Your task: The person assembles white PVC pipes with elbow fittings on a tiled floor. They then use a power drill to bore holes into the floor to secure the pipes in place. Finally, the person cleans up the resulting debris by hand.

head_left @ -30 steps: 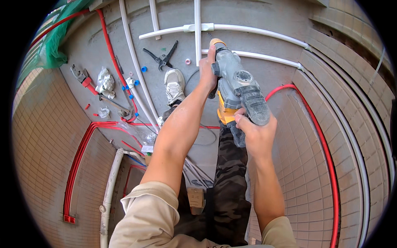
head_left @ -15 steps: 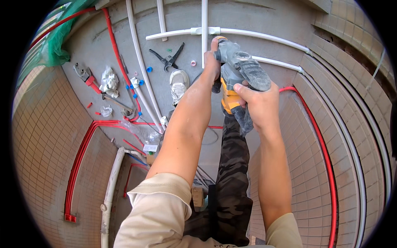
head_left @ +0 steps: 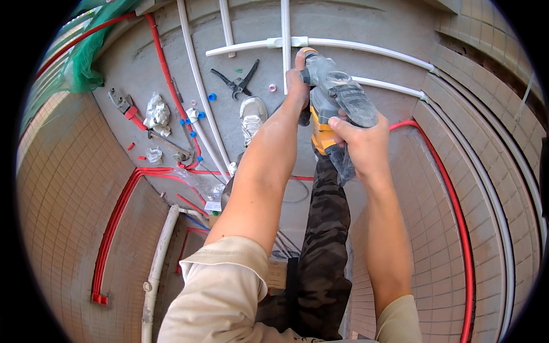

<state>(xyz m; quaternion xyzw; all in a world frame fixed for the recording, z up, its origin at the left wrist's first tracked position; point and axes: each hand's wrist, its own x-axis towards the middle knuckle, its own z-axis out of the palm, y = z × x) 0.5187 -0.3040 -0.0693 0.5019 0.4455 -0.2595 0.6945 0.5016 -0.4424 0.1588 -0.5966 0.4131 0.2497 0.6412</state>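
Note:
A yellow-and-grey rotary hammer drill (head_left: 324,108), dusty and with a dark grip, is held out in front of me near the far wall. My left hand (head_left: 297,86) is closed around its front end, and most of those fingers are hidden behind it. At the rear grip, my right hand (head_left: 366,143) is wrapped round the handle with the thumb on the near side. Just beyond the drill run white pipes (head_left: 366,50), joined by a white fitting (head_left: 287,42). The drill's tip is hidden, so I cannot tell whether it touches anything.
Black pipe cutters (head_left: 236,84) lie beside my shoe (head_left: 252,114). To the left are a red-handled wrench (head_left: 124,106), a crumpled white bag (head_left: 157,113), a hammer (head_left: 171,146) and small blue fittings. Red pipes (head_left: 123,211) follow the tiled walls; green netting (head_left: 86,63) hangs far left.
The whole view has shifted slightly, so things sit a little further right. Both hands keep their hold on the drill, whose position relative to the pipes looks nearly the same.

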